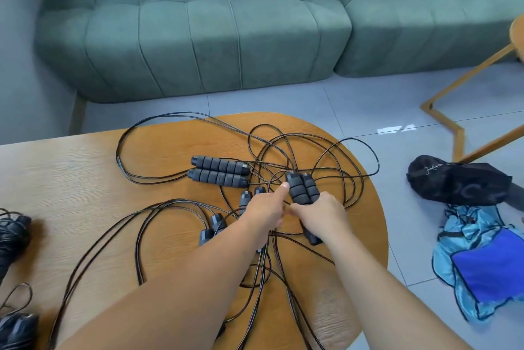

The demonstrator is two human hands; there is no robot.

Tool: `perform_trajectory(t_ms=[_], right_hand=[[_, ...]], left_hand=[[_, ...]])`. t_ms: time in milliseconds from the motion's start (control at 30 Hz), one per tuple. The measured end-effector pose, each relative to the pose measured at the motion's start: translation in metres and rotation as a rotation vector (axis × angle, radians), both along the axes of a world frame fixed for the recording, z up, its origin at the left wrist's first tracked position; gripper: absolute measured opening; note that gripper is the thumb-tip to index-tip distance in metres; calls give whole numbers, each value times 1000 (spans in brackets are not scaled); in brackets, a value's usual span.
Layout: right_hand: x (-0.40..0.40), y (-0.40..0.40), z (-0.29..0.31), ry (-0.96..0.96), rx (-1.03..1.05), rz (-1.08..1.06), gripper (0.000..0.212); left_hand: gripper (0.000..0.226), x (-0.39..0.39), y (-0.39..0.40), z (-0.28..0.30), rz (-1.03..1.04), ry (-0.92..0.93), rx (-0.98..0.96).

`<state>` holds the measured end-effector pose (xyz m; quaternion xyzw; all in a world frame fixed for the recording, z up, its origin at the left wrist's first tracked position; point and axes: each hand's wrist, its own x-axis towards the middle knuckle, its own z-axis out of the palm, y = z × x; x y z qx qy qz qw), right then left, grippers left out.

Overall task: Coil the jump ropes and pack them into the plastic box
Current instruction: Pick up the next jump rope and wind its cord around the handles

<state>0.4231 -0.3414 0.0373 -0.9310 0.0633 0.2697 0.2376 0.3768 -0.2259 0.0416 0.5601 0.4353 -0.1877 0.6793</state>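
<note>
Right hand (320, 215), fingers around paired foam handles (302, 188); left hand (263, 212) forefinger out, others curled; no legible writing.

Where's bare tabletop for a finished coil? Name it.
Free: the table's left stretch, between its far edge and the left cord loop. Crowded: the round end, tangled cords around the paired handles and both hands.

Green sofa (215, 34), black bag (456, 183), blue bag (479, 264), wooden table (71, 179)

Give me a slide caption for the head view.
Right hand grips paired handles amid tangled jump ropes on table.
</note>
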Motion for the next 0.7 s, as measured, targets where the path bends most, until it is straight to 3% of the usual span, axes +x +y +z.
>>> perform_trajectory(t_ms=[133, 333, 467, 567, 700], right_hand=[[-29, 19, 44, 82, 304, -60, 29], [-65, 52, 96, 230, 622, -184, 27], [-86, 74, 111, 135, 399, 62, 69], [-105, 90, 131, 77, 316, 212, 65], [-127, 104, 163, 158, 454, 332, 63]], left_hand=[[51, -11, 9, 34, 87, -86, -360], [65, -51, 49, 80, -34, -132, -570], [71, -84, 79, 103, -88, -135, -590], [67, -109, 99, 123, -111, -151, -579], [58, -142, 126, 154, -43, -199, -528]])
